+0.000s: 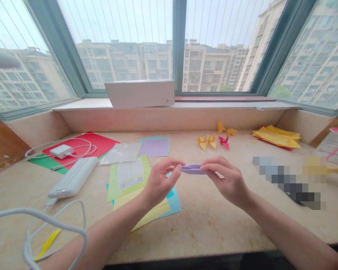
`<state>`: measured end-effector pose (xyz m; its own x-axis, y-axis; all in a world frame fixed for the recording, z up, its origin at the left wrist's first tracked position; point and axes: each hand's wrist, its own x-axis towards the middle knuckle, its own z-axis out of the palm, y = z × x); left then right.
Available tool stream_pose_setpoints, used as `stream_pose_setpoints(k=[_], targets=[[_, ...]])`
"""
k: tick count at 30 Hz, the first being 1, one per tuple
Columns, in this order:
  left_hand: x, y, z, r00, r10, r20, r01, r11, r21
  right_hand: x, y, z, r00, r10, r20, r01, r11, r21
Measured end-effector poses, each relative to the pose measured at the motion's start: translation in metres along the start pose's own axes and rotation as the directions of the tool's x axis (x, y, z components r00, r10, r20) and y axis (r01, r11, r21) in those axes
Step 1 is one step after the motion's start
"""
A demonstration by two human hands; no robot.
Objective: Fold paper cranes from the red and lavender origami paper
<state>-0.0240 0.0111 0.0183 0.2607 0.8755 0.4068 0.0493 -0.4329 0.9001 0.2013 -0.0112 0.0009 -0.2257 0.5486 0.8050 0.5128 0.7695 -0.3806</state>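
Observation:
A small folded piece of purple paper is held up above the stone counter, stretched level between both hands. My left hand pinches its left end between thumb and fingers. At the right end, the thumb and fingers of my right hand are closed on it. Beyond the hands stand several folded paper cranes, among them a yellow one and a pink one. Below and left of my left hand lie sheets of light green paper and pale yellow paper.
A white power bank with looping white cables lies at left, near red paper and a white charger. Flat purple sheets lie farther back. Yellow folded papers sit back right. A long white box stands on the sill.

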Motion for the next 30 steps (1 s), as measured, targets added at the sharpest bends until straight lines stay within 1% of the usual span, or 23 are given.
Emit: stream_pose_setpoints(k=[3, 5, 6, 9, 12, 14, 16, 18, 20, 22, 25, 27, 30], targets=[[0.004, 0.001, -0.003, 0.994, 0.067, 0.089, -0.076, 0.991, 0.111, 0.002, 0.006, -0.007, 0.998, -0.037, 0.052, 0.039, 0.998, -0.051], [0.006, 0.0, -0.004, 0.977, 0.114, 0.178, -0.146, 0.973, 0.178, 0.004, 0.011, -0.012, 0.991, -0.074, 0.108, 0.084, 0.993, -0.084], [0.006, -0.001, -0.004, 0.967, 0.117, 0.226, -0.163, 0.966, 0.198, 0.004, 0.012, -0.014, 0.986, -0.092, 0.14, 0.106, 0.99, -0.095], [0.005, -0.006, -0.004, 0.94, 0.047, 0.337, -0.13, 0.965, 0.228, 0.003, 0.015, -0.017, 0.969, -0.128, 0.211, 0.151, 0.983, -0.1], [0.001, -0.011, -0.001, 0.931, -0.021, 0.366, -0.054, 0.98, 0.193, 0.001, 0.015, -0.016, 0.962, -0.137, 0.236, 0.158, 0.985, -0.073], [-0.001, -0.012, 0.002, 0.931, -0.064, 0.359, 0.019, 0.992, 0.127, 0.0, 0.015, -0.014, 0.966, -0.13, 0.222, 0.147, 0.987, -0.06], [-0.003, -0.012, 0.004, 0.928, -0.12, 0.353, 0.102, 0.992, 0.07, 0.0, 0.014, -0.012, 0.98, -0.098, 0.175, 0.108, 0.993, -0.05], [-0.004, -0.01, 0.005, 0.921, -0.164, 0.353, 0.167, 0.986, 0.023, -0.001, 0.012, -0.01, 0.994, -0.03, 0.102, 0.033, 0.999, -0.025], [-0.005, -0.008, 0.007, 0.916, -0.181, 0.359, 0.207, 0.978, -0.033, -0.002, 0.01, -0.005, 0.998, 0.053, 0.021, -0.053, 0.998, 0.035], [-0.006, -0.006, 0.008, 0.906, -0.182, 0.381, 0.24, 0.965, -0.109, -0.004, 0.007, 0.001, 0.991, 0.13, -0.019, -0.127, 0.984, 0.125], [-0.007, -0.004, 0.011, 0.892, -0.193, 0.408, 0.292, 0.936, -0.196, -0.008, 0.002, 0.012, 0.974, 0.225, 0.015, -0.22, 0.935, 0.279], [-0.007, -0.003, 0.012, 0.891, -0.21, 0.403, 0.318, 0.922, -0.222, -0.008, -0.001, 0.018, 0.965, 0.261, 0.017, -0.25, 0.901, 0.354], [-0.007, -0.002, 0.012, 0.892, -0.232, 0.388, 0.347, 0.902, -0.257, -0.007, -0.003, 0.024, 0.946, 0.317, -0.065, -0.259, 0.862, 0.435]])
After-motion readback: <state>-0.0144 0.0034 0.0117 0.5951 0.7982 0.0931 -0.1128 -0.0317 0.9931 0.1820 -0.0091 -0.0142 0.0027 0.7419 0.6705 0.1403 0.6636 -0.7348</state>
